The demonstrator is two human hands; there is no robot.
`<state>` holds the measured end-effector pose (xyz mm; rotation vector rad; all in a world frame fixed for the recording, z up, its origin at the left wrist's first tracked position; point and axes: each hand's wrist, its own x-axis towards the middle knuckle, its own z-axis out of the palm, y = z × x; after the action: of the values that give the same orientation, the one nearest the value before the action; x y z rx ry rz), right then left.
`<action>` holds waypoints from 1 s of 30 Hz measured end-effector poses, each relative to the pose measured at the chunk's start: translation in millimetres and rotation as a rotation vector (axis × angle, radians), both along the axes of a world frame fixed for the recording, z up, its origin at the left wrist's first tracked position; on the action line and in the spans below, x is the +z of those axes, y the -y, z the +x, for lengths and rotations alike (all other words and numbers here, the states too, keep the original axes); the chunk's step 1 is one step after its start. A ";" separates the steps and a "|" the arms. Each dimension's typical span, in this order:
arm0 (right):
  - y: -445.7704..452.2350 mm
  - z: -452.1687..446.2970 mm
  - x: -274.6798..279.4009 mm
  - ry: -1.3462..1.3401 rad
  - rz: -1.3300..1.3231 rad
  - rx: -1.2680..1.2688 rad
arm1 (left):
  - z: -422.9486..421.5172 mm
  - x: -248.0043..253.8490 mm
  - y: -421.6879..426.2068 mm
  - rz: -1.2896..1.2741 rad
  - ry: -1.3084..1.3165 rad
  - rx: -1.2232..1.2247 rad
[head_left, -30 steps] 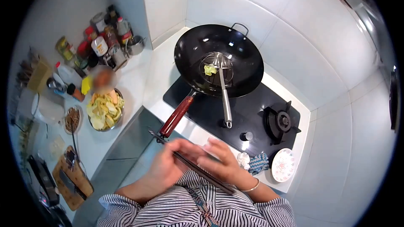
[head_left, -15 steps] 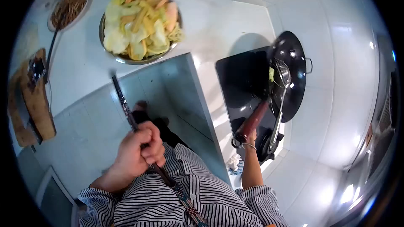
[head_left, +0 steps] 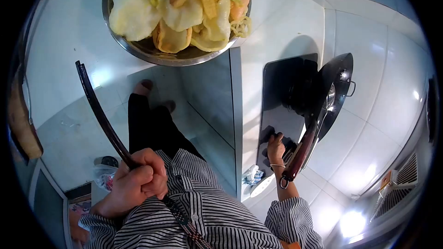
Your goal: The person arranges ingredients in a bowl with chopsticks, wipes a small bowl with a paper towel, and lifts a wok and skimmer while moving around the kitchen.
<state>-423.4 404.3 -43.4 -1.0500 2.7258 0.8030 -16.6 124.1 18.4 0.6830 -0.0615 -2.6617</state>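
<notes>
My left hand is closed around a pair of long dark chopsticks, whose tips point up and left over the floor. My right hand is at the front side of the black stove; its fingers are curled on what looks like a stove knob, mostly hidden by them. Beside this hand extends the red-brown handle of a dark wok. A metal strainer lies partly hidden in the wok.
A steel bowl heaped with fried food stands on the white counter. A tiled wall rises behind the stove. At the left edge is a wooden board. A crumpled cloth lies near the stove.
My right hand has left the wok handle and moved to the stove front. The view has shifted closer to the bowl. My left hand still grips the chopsticks.
</notes>
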 end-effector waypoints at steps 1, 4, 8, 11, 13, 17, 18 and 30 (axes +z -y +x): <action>-1.2 -0.1 -0.3 0.005 -0.013 0.010 | 1.1 -1.8 -0.5 0.004 0.000 0.000; 6.9 3.0 4.0 0.152 -0.116 -0.119 | 5.4 -4.7 -0.9 -0.029 -0.004 0.030; -30.9 -26.2 -2.0 0.342 -0.257 -0.050 | 6.4 -10.7 0.3 -0.066 0.034 0.045; -14.3 -26.2 5.3 0.405 -0.138 0.566 | 5.4 -10.3 0.7 -0.075 0.062 0.069; -13.4 -21.6 3.8 0.409 -0.161 0.425 | 4.6 -8.8 2.1 -0.076 0.071 0.080; -26.2 -38.2 -16.2 0.278 -0.307 0.836 | 1.9 -7.1 5.8 -0.090 0.170 0.130; -51.7 -49.7 -36.9 0.364 -0.274 0.625 | 0.8 -7.6 5.7 -0.091 0.221 0.149; -19.4 -31.6 2.6 0.261 -0.024 0.698 | -5.4 -23.3 0.3 -0.077 0.225 0.260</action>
<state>-455.0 423.7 -40.8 -1.9915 2.1472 0.6329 -22.0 123.8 -4.9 0.8970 -0.1276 -2.3155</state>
